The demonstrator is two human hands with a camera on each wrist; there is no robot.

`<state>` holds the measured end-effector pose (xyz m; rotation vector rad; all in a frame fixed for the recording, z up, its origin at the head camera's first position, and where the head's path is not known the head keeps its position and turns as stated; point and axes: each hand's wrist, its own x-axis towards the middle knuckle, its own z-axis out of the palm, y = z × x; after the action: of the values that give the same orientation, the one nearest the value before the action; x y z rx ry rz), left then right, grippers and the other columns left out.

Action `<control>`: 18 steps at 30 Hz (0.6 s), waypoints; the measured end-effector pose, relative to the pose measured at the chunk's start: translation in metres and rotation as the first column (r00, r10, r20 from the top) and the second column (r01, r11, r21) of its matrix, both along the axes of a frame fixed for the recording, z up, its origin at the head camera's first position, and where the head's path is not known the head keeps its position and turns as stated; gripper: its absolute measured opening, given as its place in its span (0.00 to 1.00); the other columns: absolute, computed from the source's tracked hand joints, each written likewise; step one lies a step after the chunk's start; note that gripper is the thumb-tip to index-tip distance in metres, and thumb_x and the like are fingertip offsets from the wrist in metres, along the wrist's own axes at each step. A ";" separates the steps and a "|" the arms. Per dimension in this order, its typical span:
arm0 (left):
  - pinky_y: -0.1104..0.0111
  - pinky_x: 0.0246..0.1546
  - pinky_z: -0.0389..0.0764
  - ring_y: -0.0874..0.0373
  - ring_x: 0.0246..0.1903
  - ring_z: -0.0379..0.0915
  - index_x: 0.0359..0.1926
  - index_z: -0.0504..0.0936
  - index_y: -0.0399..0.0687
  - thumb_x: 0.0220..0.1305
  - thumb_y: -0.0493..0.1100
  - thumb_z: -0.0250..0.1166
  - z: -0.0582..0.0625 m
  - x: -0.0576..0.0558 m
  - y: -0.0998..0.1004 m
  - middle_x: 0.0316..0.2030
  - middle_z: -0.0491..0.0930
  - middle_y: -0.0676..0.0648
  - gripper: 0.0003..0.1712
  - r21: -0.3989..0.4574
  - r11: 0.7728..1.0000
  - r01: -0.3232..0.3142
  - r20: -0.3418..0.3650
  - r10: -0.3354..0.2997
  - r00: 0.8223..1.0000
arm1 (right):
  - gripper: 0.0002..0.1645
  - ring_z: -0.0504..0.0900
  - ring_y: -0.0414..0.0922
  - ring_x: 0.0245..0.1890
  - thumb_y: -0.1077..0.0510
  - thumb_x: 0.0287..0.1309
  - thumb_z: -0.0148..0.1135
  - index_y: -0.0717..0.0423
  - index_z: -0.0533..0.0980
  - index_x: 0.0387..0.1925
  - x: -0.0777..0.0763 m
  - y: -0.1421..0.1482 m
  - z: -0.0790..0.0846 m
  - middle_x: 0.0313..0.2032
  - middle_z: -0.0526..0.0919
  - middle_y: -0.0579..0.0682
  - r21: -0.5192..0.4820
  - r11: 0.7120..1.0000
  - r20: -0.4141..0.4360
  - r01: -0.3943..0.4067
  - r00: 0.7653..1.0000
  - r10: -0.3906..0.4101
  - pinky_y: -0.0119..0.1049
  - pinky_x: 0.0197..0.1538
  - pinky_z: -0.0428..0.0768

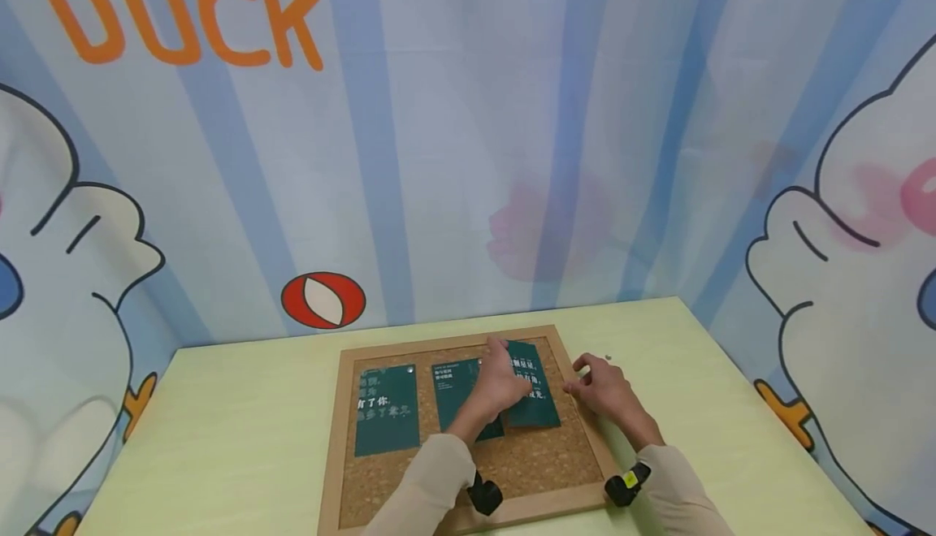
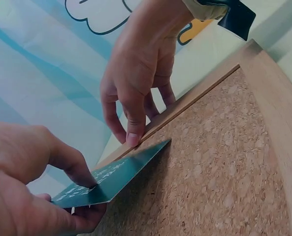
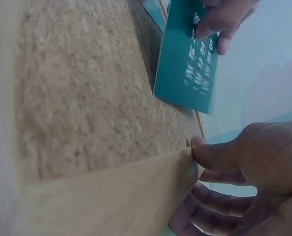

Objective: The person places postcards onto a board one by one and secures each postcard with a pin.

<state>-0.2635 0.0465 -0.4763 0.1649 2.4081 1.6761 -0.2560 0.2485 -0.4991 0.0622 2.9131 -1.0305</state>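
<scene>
My left hand (image 1: 499, 380) pinches a dark green card (image 1: 541, 408) with white writing, thumb on the printed face and fingers beneath. In the left wrist view the card (image 2: 128, 169) slants, its near edge raised above the cork. My right hand (image 1: 605, 390) grips the right side of the wood-framed cork board (image 1: 544, 471). In the right wrist view its thumb (image 3: 217, 155) lies at the frame's inner edge, the other fingers around the outside. A second green card (image 1: 448, 386), partly hidden by my left hand, lies on the middle of the cork.
A third green card (image 1: 387, 430) lies flat on the left of the cork, with a small pale pin (image 1: 410, 370) at its top right corner. The board rests on a pale yellow table (image 1: 241, 430). Behind hangs a striped blue curtain (image 1: 468, 154) with cartoon figures.
</scene>
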 end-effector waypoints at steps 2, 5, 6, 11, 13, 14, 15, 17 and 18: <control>0.60 0.26 0.68 0.44 0.36 0.68 0.71 0.56 0.35 0.58 0.22 0.66 -0.001 0.000 0.002 0.57 0.69 0.27 0.43 -0.030 0.999 0.012 -0.003 -0.012 1.000 | 0.21 0.79 0.48 0.30 0.59 0.66 0.71 0.66 0.74 0.53 0.000 0.001 -0.001 0.33 0.82 0.54 -0.005 1.000 0.010 0.010 1.000 -0.010 0.43 0.34 0.80; 0.56 0.31 0.72 0.41 0.43 0.70 0.70 0.57 0.32 0.58 0.22 0.67 -0.002 0.000 0.004 0.59 0.69 0.27 0.42 -0.100 0.994 0.041 -0.033 -0.045 0.998 | 0.21 0.79 0.48 0.30 0.59 0.66 0.71 0.67 0.74 0.53 0.000 0.001 -0.001 0.34 0.82 0.55 -0.008 1.000 0.012 0.013 1.000 -0.013 0.43 0.34 0.80; 0.54 0.35 0.75 0.39 0.47 0.71 0.71 0.58 0.30 0.58 0.23 0.67 -0.003 -0.001 0.004 0.60 0.68 0.27 0.42 -0.137 0.989 0.056 -0.046 -0.063 0.997 | 0.21 0.79 0.48 0.30 0.59 0.66 0.71 0.67 0.74 0.53 0.000 0.001 -0.001 0.34 0.82 0.55 -0.009 1.000 0.015 0.015 1.000 -0.015 0.43 0.34 0.80; 0.43 0.61 0.72 0.33 0.62 0.69 0.67 0.69 0.31 0.59 0.35 0.76 -0.004 -0.008 0.001 0.60 0.73 0.31 0.38 -0.425 0.899 0.107 -0.130 -0.178 0.975 | 0.21 0.80 0.49 0.30 0.59 0.66 0.70 0.66 0.74 0.54 0.002 0.001 -0.001 0.34 0.82 0.55 -0.014 1.000 0.014 0.019 1.000 -0.019 0.44 0.35 0.80; 0.41 0.65 0.66 0.33 0.61 0.69 0.62 0.75 0.36 0.59 0.42 0.79 -0.004 -0.011 -0.001 0.56 0.77 0.34 0.34 -0.532 0.839 0.110 -0.148 -0.220 0.964 | 0.21 0.80 0.48 0.30 0.59 0.67 0.70 0.66 0.74 0.54 0.002 0.000 -0.001 0.34 0.82 0.55 -0.018 1.000 0.014 0.017 1.000 -0.017 0.44 0.35 0.80; 0.40 0.67 0.63 0.34 0.61 0.70 0.61 0.77 0.39 0.59 0.45 0.80 -0.004 -0.013 -0.003 0.53 0.79 0.36 0.33 -0.568 0.816 0.110 -0.149 -0.234 0.961 | 0.21 0.80 0.48 0.30 0.59 0.67 0.70 0.66 0.74 0.54 0.002 0.000 -0.001 0.34 0.82 0.55 -0.019 1.000 0.013 0.017 1.000 -0.017 0.44 0.35 0.80; 0.40 0.67 0.62 0.35 0.60 0.71 0.59 0.78 0.41 0.59 0.48 0.80 -0.004 -0.014 -0.004 0.52 0.80 0.38 0.32 -0.600 0.792 0.113 -0.147 -0.247 0.958 | 0.21 0.80 0.48 0.30 0.59 0.67 0.70 0.66 0.74 0.54 0.002 0.000 -0.001 0.34 0.82 0.55 -0.020 1.000 0.012 0.016 1.000 -0.016 0.44 0.35 0.80; 0.41 0.67 0.63 0.38 0.57 0.73 0.57 0.79 0.45 0.58 0.52 0.81 -0.004 -0.016 -0.006 0.49 0.81 0.42 0.31 -0.645 0.756 0.114 -0.146 -0.269 0.952 | 0.21 0.80 0.48 0.30 0.59 0.67 0.70 0.67 0.74 0.54 0.002 0.000 -0.001 0.34 0.82 0.55 -0.018 1.000 0.006 0.012 1.000 -0.012 0.44 0.35 0.80; 0.42 0.64 0.66 0.39 0.56 0.73 0.56 0.80 0.46 0.57 0.53 0.81 -0.004 -0.016 -0.007 0.47 0.81 0.43 0.31 -0.650 0.751 0.117 -0.142 -0.271 0.952 | 0.21 0.80 0.48 0.30 0.59 0.67 0.70 0.67 0.74 0.54 0.002 0.000 -0.001 0.34 0.82 0.55 -0.016 1.000 0.002 0.012 1.000 -0.012 0.45 0.35 0.80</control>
<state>-0.2796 0.0397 -0.4798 0.5022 2.8558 0.7043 -0.2541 0.2484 -0.5000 0.0797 2.9060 -1.0543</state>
